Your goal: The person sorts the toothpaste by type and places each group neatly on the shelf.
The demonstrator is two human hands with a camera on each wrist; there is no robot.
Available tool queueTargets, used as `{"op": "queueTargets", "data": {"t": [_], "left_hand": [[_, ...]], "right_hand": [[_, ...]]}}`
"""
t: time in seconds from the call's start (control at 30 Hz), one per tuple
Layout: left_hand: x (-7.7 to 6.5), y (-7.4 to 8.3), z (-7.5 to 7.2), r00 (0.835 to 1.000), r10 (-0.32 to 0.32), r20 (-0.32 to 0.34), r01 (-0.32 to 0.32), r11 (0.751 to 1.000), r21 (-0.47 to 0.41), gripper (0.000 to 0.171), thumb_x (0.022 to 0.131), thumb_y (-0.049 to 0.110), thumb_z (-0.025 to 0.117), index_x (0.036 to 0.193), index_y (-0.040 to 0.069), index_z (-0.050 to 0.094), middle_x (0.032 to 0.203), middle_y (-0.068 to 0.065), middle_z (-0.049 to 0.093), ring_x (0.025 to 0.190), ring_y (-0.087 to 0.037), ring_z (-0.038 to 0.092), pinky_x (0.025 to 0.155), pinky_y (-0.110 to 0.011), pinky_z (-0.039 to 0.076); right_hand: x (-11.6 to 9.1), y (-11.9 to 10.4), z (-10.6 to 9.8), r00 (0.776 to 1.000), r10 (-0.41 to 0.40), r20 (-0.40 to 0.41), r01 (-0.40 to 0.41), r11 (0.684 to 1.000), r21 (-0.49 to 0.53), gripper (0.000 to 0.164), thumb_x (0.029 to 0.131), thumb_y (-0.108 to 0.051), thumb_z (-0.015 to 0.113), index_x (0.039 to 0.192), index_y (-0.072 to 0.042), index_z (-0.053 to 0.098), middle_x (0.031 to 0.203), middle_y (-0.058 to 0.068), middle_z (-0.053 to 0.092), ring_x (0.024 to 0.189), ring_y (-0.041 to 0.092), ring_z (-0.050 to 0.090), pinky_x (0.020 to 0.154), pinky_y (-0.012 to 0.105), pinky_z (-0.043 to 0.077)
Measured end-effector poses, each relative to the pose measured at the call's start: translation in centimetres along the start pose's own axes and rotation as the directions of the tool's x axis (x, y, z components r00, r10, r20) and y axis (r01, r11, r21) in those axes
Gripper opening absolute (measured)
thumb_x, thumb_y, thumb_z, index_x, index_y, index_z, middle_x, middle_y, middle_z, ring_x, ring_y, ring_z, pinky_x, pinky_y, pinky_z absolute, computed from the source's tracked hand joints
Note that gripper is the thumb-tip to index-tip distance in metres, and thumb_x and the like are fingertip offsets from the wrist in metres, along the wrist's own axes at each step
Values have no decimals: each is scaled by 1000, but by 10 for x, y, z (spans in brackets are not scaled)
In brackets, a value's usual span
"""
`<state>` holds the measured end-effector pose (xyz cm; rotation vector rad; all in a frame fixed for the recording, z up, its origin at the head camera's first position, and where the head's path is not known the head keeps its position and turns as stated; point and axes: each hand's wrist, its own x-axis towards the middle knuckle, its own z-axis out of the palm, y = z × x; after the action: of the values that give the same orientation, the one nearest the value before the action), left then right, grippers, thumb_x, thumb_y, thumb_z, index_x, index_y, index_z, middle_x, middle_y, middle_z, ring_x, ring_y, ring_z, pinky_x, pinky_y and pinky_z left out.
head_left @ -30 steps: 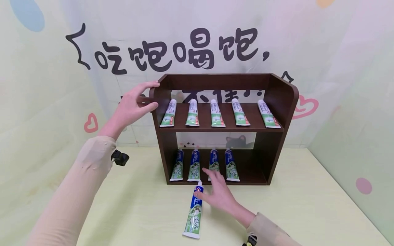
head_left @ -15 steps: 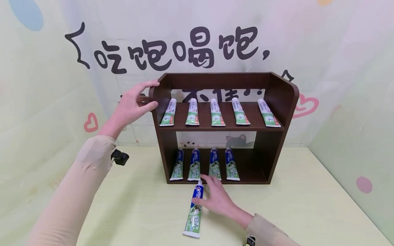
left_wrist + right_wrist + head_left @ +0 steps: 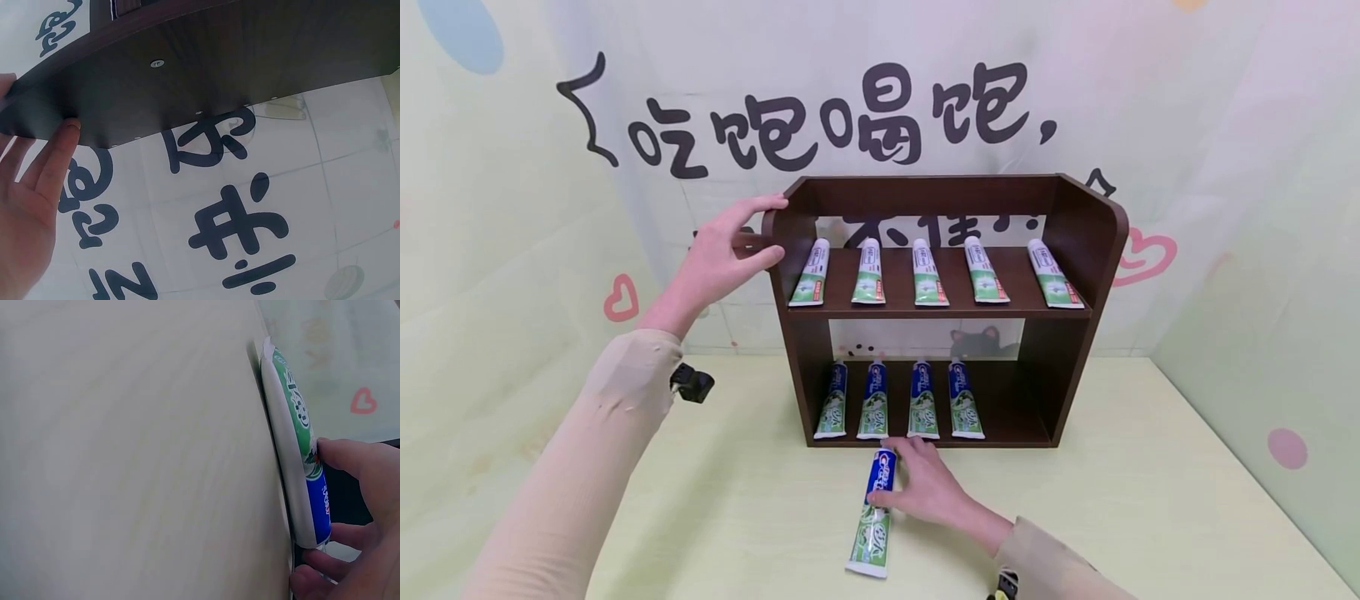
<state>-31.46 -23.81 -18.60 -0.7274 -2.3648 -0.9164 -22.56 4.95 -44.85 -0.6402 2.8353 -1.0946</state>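
Note:
A tube of toothpaste (image 3: 871, 533), blue and green, lies on the table in front of the dark brown shelf rack (image 3: 925, 313). My right hand (image 3: 928, 487) holds it, thumb on its upper face and fingers curled about the cap end. In the right wrist view, the same toothpaste tube (image 3: 290, 425) lies close along the tabletop, with the hand (image 3: 369, 506) at its blue end. My left hand (image 3: 718, 254) grips the upper left side panel of the rack. The left wrist view shows that hand's fingers (image 3: 53, 159) against the panel's dark outer face.
White-and-green toothpaste tubes (image 3: 930, 275) stand spaced in a row on the upper shelf. Several blue-and-green tubes (image 3: 964, 400) line the lower shelf from its left side, with bare shelf (image 3: 1015, 408) to their right. Behind is a printed cloth backdrop (image 3: 880, 42).
My right hand has drawn back from the lower shelf toward the table, its fingers closing over the cap end of the toothpaste tube. The left hand stays on the rack.

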Motion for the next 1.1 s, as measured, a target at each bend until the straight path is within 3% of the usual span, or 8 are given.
{"op": "queueTargets", "data": {"t": [0.43, 0.87, 1.1], "left_hand": [[0, 1, 0, 1000, -6, 7, 6, 1000, -1, 57, 92, 16, 68, 145, 26, 49, 150, 5, 48, 108, -32, 69, 86, -5, 50], [0, 3, -1, 1000, -5, 2, 5, 1000, -1, 58, 91, 15, 69, 144, 27, 49, 151, 5, 47, 108, -32, 69, 86, -5, 50], [-1, 2, -1, 1000, -8, 7, 8, 1000, -2, 58, 92, 16, 68, 144, 29, 49, 151, 5, 46, 108, -33, 69, 86, -5, 50]], "right_hand": [[8, 8, -8, 987, -46, 154, 42, 999, 29, 81, 75, -43, 81, 146, -22, 46, 147, 14, 48, 137, 42, 40, 107, 70, 37], [16, 16, -14, 946, -131, 296, 123, 991, 47, 82, 76, -36, 79, 149, -33, 42, 146, 2, 50, 121, 22, 40, 104, 55, 40], [9, 15, -14, 945, -137, 295, 134, 990, 31, 81, 81, -38, 77, 152, -33, 38, 153, 5, 46, 133, 31, 40, 112, 60, 33]]}}
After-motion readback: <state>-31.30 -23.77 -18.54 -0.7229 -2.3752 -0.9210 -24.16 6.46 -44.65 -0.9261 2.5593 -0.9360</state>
